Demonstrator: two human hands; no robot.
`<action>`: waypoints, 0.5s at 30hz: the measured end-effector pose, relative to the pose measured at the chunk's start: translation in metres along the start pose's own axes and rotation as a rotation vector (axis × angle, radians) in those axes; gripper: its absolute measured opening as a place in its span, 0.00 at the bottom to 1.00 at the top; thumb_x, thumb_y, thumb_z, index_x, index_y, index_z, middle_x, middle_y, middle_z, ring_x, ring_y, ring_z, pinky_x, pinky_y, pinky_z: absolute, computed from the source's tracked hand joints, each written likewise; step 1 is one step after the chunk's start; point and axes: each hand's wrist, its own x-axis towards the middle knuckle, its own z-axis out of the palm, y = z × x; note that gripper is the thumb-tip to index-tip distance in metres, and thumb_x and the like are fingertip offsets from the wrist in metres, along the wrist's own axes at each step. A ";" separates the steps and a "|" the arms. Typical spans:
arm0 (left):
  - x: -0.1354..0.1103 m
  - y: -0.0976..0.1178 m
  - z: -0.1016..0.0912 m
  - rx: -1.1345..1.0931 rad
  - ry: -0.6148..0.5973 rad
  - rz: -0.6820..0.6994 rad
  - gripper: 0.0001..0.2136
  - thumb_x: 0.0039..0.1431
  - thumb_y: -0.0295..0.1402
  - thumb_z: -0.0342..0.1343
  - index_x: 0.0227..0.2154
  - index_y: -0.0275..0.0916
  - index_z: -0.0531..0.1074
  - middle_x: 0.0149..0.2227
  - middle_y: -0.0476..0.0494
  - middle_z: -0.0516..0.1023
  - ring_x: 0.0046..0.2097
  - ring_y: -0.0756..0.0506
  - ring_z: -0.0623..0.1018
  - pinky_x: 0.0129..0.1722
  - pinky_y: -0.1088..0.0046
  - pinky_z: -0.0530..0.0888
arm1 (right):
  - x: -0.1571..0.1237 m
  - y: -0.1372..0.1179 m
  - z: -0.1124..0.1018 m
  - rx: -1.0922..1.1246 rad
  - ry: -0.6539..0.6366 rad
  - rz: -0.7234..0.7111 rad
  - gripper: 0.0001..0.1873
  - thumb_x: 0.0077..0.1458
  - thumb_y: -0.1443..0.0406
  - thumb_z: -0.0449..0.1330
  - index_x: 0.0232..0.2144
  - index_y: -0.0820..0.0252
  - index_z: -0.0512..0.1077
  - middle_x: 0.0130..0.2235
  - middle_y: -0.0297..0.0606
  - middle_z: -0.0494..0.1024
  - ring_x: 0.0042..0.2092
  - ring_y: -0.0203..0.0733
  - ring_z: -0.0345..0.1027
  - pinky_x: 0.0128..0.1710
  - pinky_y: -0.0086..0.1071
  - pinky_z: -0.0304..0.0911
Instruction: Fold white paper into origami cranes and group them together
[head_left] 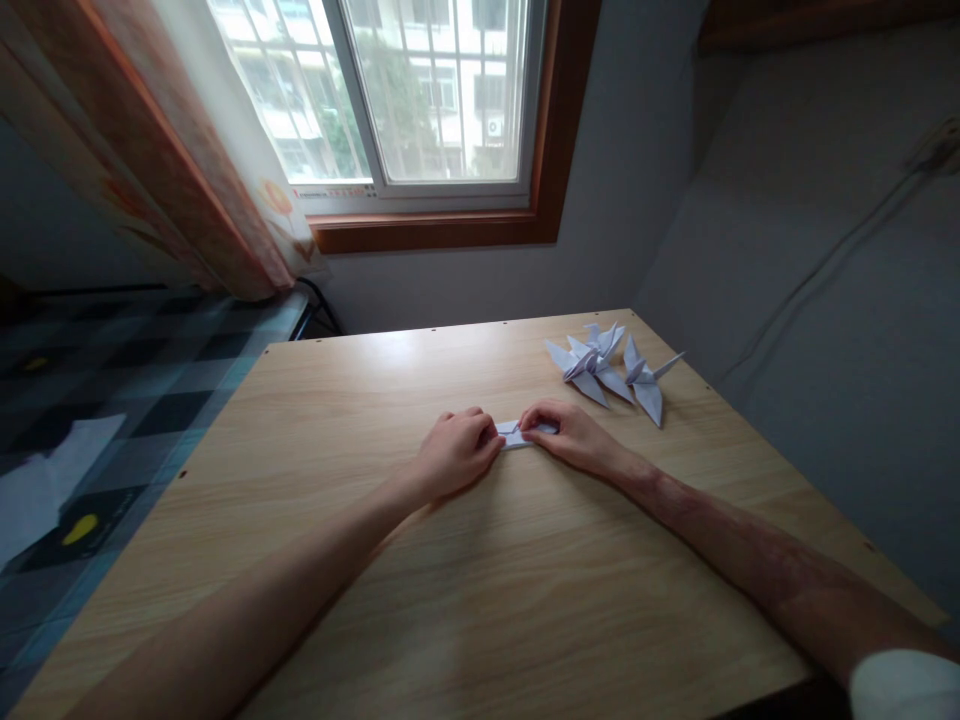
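I had both hands on a small folded strip of white paper (pixel 514 437), low over the middle of the bench (pixel 322 440). The left hand (pixel 459 452) pinched its left end between thumb and curled fingers; the right hand (pixel 568 433) gripped it toward the right, with a bit of paper showing past the fingers. The knuckles hid much of the strip, so I could not judge how true its edges lay.

That was my first worry: an uneven press or a sideways tug from either thumb could skew the layers, and a hard pull apart might tear them. The second was the cluster of folded paper birds (pixel 589 366) and the separate bird (pixel 646 390), just beyond the right hand; a swing far and right could crush a wing or push them toward the far edge.

Room was tightest at that far right corner, with the wall (pixel 795 260) beyond. To the left and near, the wood lay open, giving the forearms space to draw back before the left edge, where a checked cloth (pixel 202 330) began.
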 end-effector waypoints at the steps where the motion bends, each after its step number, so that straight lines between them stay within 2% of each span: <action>1: 0.000 0.001 0.000 0.004 -0.004 -0.004 0.10 0.71 0.38 0.57 0.34 0.40 0.76 0.40 0.43 0.80 0.40 0.42 0.79 0.52 0.61 0.70 | 0.000 0.001 0.000 -0.002 0.000 -0.002 0.04 0.62 0.67 0.67 0.38 0.57 0.83 0.43 0.40 0.86 0.46 0.47 0.79 0.50 0.39 0.72; 10: 0.000 0.004 -0.001 0.017 -0.014 -0.025 0.11 0.71 0.38 0.56 0.32 0.41 0.74 0.40 0.43 0.80 0.40 0.42 0.79 0.48 0.63 0.71 | 0.000 0.003 -0.004 -0.020 -0.043 -0.069 0.08 0.64 0.70 0.62 0.37 0.56 0.82 0.43 0.40 0.86 0.47 0.46 0.79 0.52 0.39 0.72; 15: 0.001 0.003 0.000 0.034 -0.010 -0.024 0.11 0.70 0.38 0.56 0.33 0.41 0.74 0.40 0.42 0.80 0.40 0.42 0.79 0.47 0.62 0.71 | 0.000 0.004 -0.007 -0.046 -0.067 -0.079 0.11 0.64 0.72 0.61 0.42 0.57 0.82 0.46 0.41 0.86 0.48 0.46 0.79 0.51 0.38 0.72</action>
